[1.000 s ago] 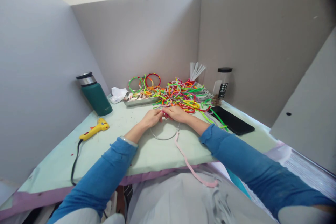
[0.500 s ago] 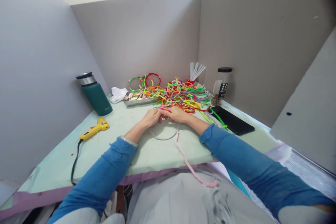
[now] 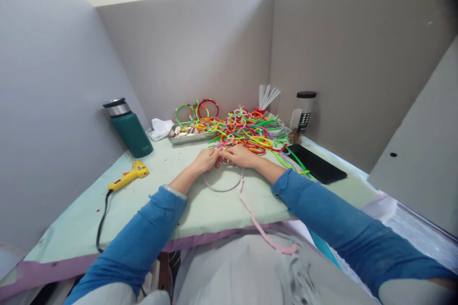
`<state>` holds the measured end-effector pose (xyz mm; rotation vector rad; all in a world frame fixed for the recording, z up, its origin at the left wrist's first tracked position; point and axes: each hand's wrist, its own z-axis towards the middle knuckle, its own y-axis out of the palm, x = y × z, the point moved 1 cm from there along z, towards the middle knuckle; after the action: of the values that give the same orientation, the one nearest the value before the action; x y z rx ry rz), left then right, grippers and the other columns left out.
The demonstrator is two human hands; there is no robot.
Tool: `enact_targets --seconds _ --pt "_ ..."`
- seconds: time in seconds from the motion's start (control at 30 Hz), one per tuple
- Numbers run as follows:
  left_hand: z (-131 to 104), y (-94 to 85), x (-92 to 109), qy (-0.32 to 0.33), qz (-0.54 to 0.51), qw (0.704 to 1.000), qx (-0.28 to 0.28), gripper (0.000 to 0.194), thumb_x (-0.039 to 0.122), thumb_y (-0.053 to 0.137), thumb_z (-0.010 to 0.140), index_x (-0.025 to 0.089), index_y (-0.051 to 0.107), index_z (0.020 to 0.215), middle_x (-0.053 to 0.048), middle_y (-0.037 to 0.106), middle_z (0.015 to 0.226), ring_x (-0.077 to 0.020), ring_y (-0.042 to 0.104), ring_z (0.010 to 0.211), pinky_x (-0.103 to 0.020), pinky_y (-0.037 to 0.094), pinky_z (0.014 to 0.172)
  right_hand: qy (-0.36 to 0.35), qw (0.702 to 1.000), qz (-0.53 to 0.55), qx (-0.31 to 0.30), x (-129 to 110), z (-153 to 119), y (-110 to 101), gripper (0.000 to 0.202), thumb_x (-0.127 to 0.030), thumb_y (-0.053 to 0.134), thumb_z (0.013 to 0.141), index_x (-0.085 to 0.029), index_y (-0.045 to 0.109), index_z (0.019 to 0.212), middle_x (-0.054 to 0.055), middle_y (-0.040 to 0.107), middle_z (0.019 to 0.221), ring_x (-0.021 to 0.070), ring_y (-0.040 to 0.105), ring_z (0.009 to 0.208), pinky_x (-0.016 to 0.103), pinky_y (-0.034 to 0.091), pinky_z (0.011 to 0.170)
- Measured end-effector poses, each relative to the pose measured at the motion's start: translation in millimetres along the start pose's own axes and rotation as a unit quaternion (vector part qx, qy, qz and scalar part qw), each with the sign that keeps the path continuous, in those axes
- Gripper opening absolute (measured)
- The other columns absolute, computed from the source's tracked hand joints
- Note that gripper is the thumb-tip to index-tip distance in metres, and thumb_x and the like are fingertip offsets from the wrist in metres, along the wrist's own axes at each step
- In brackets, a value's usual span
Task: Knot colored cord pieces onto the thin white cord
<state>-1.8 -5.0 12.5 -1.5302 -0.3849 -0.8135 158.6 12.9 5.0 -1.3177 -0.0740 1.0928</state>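
Note:
My left hand [image 3: 207, 159] and my right hand [image 3: 239, 155] meet at the middle of the table, fingertips pinched together on a thin grey ring [image 3: 222, 191]. The ring's lower arc hangs below my fingers; its top is hidden by them. A bit of pink shows just beyond my fingertips. From beside the ring, a pale pink fuzzy strip [image 3: 255, 221] runs down over the table edge onto my lap. Just behind my hands lies a pile of colourful fuzzy stems [image 3: 246, 128].
A yellow glue gun [image 3: 129, 176] and a green bottle [image 3: 131, 131] stand or lie at left. Behind are a metal tray of shells [image 3: 193, 138] and finished-looking rings [image 3: 208, 108]. At right are a black phone [image 3: 317, 164] and a clear jar [image 3: 301, 116].
My fingers have shifted slightly at the ring, and less bright pink shows between them. The ring's lower arc has moved very slightly. Both arms stay nearly where they were.

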Motion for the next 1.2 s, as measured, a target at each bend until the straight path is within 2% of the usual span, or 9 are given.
enact_targets --seconds 0.23,0.47,0.6,0.7,0.83,0.97,1.1,1.2 --pt "0 0.6 0 -0.012 -0.011 1.0 0.012 0.058 0.056 0.029 0.084 0.011 0.066 0.077 -0.004 0.06 0.057 -0.0083 0.042 0.038 -0.021 0.031 0.037 -0.024 0.999 0.021 0.0 1 0 1 0.047 -0.048 0.035 0.089 -0.014 0.065 0.078 0.001 0.059 0.059 0.01 0.051 0.06 0.021 0.031 0.058" --pt "2 1.9 -1 -0.005 -0.005 1.0 0.01 0.06 0.057 0.028 0.084 0.011 0.065 0.076 -0.005 0.06 0.058 -0.008 0.043 0.038 -0.021 0.032 0.037 -0.056 0.998 -0.01 0.001 1 1 0 0.029 -0.024 0.041 0.086 -0.012 0.066 0.079 0.001 0.061 0.066 0.0091 0.049 0.063 0.02 0.031 0.06" --pt "0 1.6 1 0.002 0.007 1.0 0.014 0.06 0.056 0.027 0.084 0.011 0.066 0.078 -0.005 0.062 0.063 -0.0078 0.043 0.038 -0.021 0.033 0.037 -0.043 0.999 -0.027 0.005 4 2 2 0.029 -0.024 0.04 0.085 -0.013 0.066 0.078 0.002 0.062 0.07 0.0094 0.049 0.063 0.02 0.032 0.059" --pt "-2 0.1 4 0.02 0.041 0.999 0.023 0.051 0.05 0.03 0.084 0.013 0.065 0.082 -0.004 0.064 0.068 -0.0072 0.044 0.039 -0.02 0.034 0.04 -0.028 0.999 -0.033 0.013 7 4 3 0.029 -0.023 0.04 0.085 -0.013 0.066 0.079 0.003 0.063 0.074 0.0098 0.051 0.065 0.02 0.032 0.06" --pt "-1 -0.7 4 0.043 0.08 0.995 0.042 0.037 0.04 0.035 0.083 0.014 0.062 0.084 -0.003 0.065 0.073 -0.007 0.044 0.041 -0.019 0.033 0.041 -0.002 0.999 -0.047 0.011 10 6 4 0.03 -0.025 0.04 0.086 -0.014 0.067 0.078 0.002 0.061 0.066 0.0104 0.051 0.063 0.02 0.032 0.058" --pt "1 0.3 0 0.065 0.088 0.993 0.04 0.033 0.036 0.035 0.083 0.014 0.06 0.083 -0.004 0.065 0.075 -0.0073 0.044 0.042 -0.02 0.033 0.042 -0.002 0.999 -0.046 0.002 9 5 3 0.033 -0.028 0.038 0.087 -0.015 0.068 0.08 0.002 0.06 0.063 0.0109 0.051 0.062 0.021 0.032 0.058" --pt "3 0.5 -3 0.086 0.103 0.99 0.038 0.03 0.033 0.035 0.082 0.015 0.06 0.083 -0.003 0.064 0.074 -0.0083 0.045 0.045 -0.021 0.033 0.046 -0.005 0.999 -0.04 -0.006 10 5 3 0.033 -0.029 0.038 0.088 -0.015 0.068 0.083 0.001 0.06 0.063 0.011 0.051 0.063 0.021 0.034 0.06" --pt "5 0.0 -3 0.099 0.133 0.984 0.061 0.028 0.03 0.037 0.081 0.014 0.059 0.076 -0.002 0.061 0.068 -0.0101 0.046 0.051 -0.022 0.032 0.05 -0.007 0.999 -0.039 -0.004 11 5 4 0.033 -0.028 0.039 0.087 -0.015 0.069 0.083 0.001 0.061 0.063 0.0113 0.052 0.063 0.021 0.034 0.061"
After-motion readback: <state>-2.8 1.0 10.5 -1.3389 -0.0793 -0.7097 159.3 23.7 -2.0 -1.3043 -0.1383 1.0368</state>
